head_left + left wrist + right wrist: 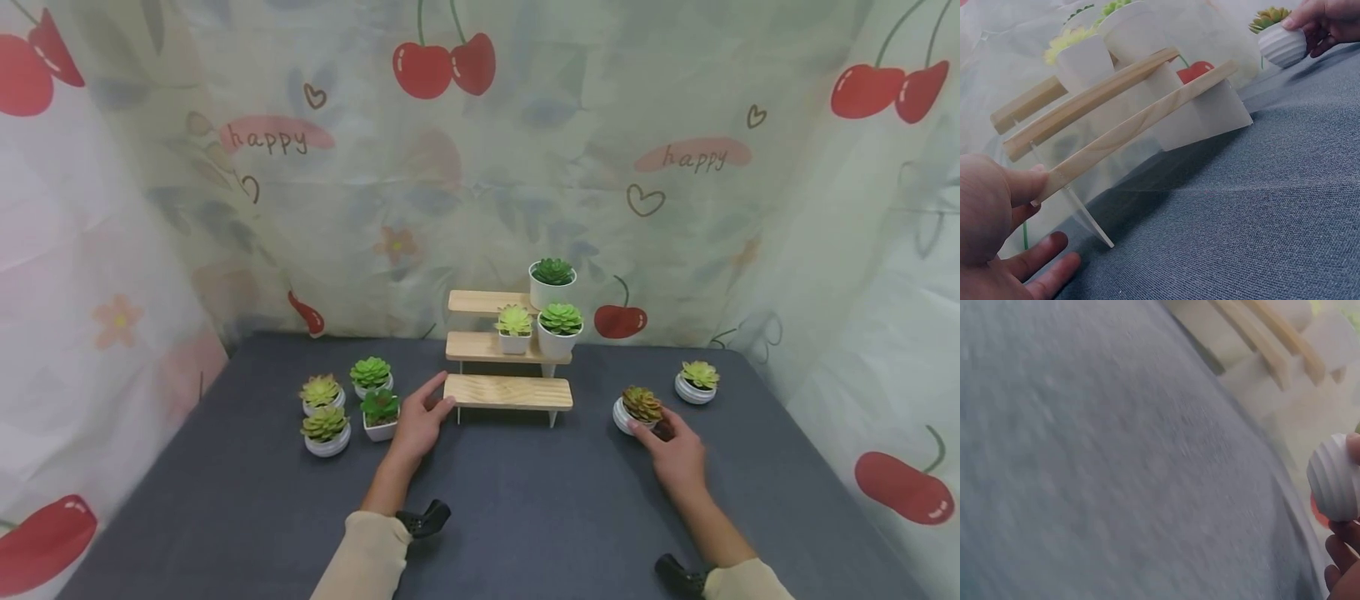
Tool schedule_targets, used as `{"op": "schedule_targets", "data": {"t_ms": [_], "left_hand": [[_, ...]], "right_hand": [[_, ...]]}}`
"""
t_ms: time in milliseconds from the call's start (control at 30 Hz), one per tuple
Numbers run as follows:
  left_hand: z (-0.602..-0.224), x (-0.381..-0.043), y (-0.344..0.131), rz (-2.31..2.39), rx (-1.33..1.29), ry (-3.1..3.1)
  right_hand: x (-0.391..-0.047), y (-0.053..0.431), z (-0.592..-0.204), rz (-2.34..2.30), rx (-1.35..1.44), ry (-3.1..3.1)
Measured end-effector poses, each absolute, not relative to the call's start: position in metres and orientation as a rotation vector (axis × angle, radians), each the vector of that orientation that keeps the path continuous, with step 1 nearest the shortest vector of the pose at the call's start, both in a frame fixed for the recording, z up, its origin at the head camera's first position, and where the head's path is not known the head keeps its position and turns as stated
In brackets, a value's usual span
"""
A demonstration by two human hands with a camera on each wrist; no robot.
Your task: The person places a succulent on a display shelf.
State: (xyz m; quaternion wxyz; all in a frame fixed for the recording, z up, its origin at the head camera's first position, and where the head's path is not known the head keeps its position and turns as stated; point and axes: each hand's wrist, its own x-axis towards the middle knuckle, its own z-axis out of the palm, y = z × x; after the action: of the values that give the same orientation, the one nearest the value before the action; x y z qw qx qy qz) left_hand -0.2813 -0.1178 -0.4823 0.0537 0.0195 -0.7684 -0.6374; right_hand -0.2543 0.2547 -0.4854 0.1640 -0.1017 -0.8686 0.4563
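Cherry-printed pale fabric (pixel 480 200) hangs behind a dark blue-grey, cloth-covered desk (pixel 525 508). On it stands a three-tier stand of pale wooden boards (pixel 476 346), its long axis running left to right, the lowest board (pixel 507 392) nearest the person. The left hand (pixel 418 427) pinches that board's left end between thumb and finger. To the stand's right, the right hand (pixel 681 460) grips a white, ribbed, rounded pot with a bronze-green succulent (pixel 638 406), which looks raised just off the desk. Its mouth points upward, perhaps leaning slightly rightward; being round, it shows no clear long axis. The step in hand seems to be moving this pot while steadying the stand; the next move would probably call for bringing it leftward, kept level, over the lowest board.
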Motion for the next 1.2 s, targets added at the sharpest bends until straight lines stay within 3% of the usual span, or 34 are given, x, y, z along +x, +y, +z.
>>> {"op": "schedule_targets", "data": {"t_ms": [1200], "left_hand": [[-0.485, -0.282, -0.118, -1.933, 0.059, -2.328]], "right_hand": [[-0.251, 0.195, -0.483, 1.491, -0.007, -2.236]]}}
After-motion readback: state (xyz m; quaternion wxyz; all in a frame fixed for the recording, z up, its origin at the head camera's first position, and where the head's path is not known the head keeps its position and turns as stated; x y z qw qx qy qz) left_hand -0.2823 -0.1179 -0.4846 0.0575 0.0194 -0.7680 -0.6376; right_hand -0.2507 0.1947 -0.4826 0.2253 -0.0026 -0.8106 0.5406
